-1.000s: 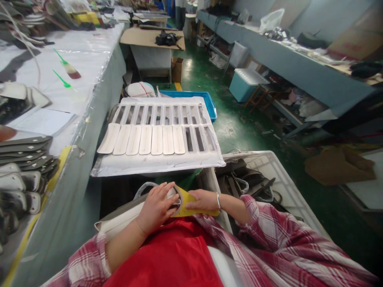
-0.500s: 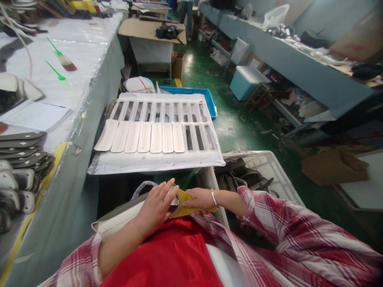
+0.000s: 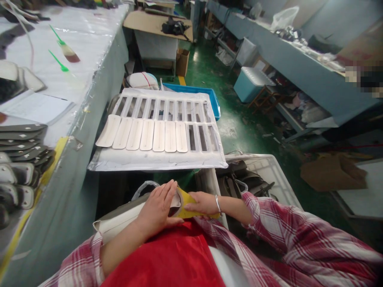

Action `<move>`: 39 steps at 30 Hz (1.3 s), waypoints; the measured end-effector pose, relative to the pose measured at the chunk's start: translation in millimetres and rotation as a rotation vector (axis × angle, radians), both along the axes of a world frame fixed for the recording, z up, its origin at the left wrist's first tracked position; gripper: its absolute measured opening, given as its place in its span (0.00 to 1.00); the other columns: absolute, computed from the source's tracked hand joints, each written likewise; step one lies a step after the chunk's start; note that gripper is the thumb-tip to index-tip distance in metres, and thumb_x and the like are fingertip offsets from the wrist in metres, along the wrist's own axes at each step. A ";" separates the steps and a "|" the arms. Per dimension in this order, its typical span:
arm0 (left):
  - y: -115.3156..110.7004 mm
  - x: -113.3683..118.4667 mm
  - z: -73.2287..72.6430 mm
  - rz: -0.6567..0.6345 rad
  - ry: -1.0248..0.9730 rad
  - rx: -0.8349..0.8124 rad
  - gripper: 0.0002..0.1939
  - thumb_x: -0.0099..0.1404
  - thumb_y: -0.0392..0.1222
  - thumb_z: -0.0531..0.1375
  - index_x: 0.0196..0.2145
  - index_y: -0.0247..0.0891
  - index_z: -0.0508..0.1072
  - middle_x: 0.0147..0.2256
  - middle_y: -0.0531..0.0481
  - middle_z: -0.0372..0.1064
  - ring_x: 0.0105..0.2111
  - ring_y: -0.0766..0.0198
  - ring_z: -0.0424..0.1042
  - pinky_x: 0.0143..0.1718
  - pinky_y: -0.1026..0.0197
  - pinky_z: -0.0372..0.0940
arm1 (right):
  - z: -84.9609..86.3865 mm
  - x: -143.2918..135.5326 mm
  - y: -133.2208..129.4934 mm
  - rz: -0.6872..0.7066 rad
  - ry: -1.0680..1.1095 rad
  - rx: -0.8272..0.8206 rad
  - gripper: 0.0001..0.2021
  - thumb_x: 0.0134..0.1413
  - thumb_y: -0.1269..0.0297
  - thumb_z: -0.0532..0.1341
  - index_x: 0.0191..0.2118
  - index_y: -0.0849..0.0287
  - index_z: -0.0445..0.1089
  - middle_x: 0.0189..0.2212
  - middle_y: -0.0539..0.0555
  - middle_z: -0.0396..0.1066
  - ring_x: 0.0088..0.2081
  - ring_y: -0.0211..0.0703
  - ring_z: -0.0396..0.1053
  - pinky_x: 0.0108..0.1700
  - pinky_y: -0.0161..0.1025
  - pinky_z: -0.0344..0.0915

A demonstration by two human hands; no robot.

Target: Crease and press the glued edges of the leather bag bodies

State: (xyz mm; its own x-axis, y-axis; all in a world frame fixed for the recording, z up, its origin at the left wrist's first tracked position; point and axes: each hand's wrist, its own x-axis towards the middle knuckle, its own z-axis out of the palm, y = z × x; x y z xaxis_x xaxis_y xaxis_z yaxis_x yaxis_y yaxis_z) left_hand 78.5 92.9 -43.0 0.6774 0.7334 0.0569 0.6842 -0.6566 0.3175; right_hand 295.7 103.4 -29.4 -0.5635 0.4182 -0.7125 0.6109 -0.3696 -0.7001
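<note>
- At far left, the tabletop (image 3: 92, 36) bears a layered pile of dark strips (image 3: 24, 137), an open sheet of paper (image 3: 36, 105) and a green-tipped bottle (image 3: 68, 52);
- against the person's front, the off-white and grey item (image 3: 119, 223) lies with its long axis rising gently from lower left to its right end; the left hand (image 3: 160, 205) is over that end, its fingers straight and close together; whether they grip or merely rest, I cannot tell;
- beyond the hands, the white slotted rack (image 3: 161, 161) carries seven off-white strips (image 3: 147, 135) side by side in its near row;
- just right of the left fingers, the yellow piece (image 3: 184, 198) extends rightward; the right hand is nearer its far end; whether it enters the item is hidden;
- the right hand (image 3: 202, 203) has its fingers closed around the yellow piece, thumb on top;
- behind the rack, the blue tray (image 3: 216, 101) shows mainly its rim;
- beside the right forearm, the white crate (image 3: 281, 175) holds dark strapped goods (image 3: 242, 179)
</note>
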 end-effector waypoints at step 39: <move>-6.3 -9.6 1.2 0.103 0.015 0.012 0.53 0.49 0.65 0.57 0.61 0.31 0.39 0.54 0.33 0.56 0.52 0.47 0.57 0.52 0.49 0.52 | -4.0 -19.5 -9.5 -0.173 0.054 -0.061 0.17 0.51 0.51 0.56 0.38 0.61 0.61 0.15 0.45 0.62 0.11 0.32 0.57 0.13 0.29 0.56</move>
State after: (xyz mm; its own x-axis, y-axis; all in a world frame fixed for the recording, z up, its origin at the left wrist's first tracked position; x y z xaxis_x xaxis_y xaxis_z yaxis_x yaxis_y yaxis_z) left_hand 68.9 86.7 -41.8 0.5989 0.7988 0.0564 0.7531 -0.5858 0.2996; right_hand 276.2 93.9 -33.4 -0.5252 0.4692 -0.7099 0.4968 -0.5081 -0.7035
